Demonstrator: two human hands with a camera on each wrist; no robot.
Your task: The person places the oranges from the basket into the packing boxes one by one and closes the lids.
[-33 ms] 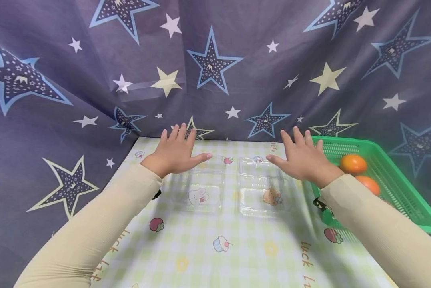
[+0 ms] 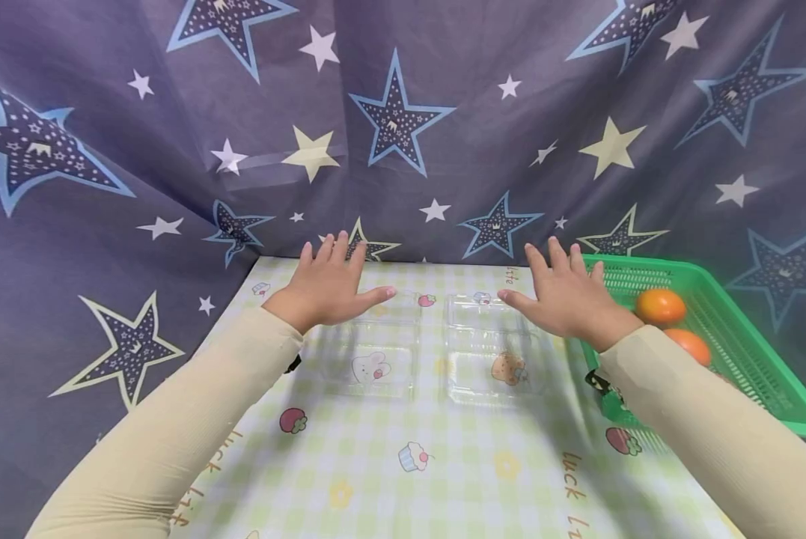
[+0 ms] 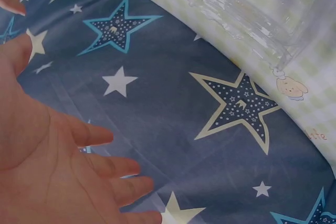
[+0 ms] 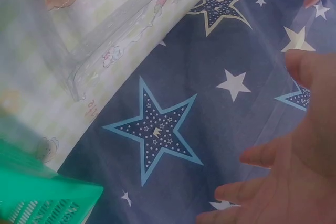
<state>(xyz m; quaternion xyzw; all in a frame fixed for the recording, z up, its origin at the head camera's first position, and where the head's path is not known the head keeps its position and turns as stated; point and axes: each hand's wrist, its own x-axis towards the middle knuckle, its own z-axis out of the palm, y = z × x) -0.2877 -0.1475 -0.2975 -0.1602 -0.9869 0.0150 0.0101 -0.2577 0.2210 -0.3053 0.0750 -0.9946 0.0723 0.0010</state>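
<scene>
Both hands hover in the air with fingers spread, holding nothing. In the head view the left hand [image 2: 328, 290] is above the far part of a clear plastic container [image 2: 376, 393]. The right hand [image 2: 567, 299] is over the far right side of a second clear plastic container [image 2: 486, 397], close to the green basket's left edge. Both containers lie side by side on the table and look see-through, their far parts partly hidden by the hands. The left wrist view shows the left palm [image 3: 58, 166]; the right wrist view shows the right hand [image 4: 289, 177] with its fingers extended.
A green plastic basket [image 2: 746, 327] stands at the right, with an orange round fruit [image 2: 661, 307] and another orange round fruit [image 2: 689, 348] inside. The right forearm hides part of it. A checked cloth [image 2: 349, 457] covers the table; a starry curtain [image 2: 403, 202] hangs behind it.
</scene>
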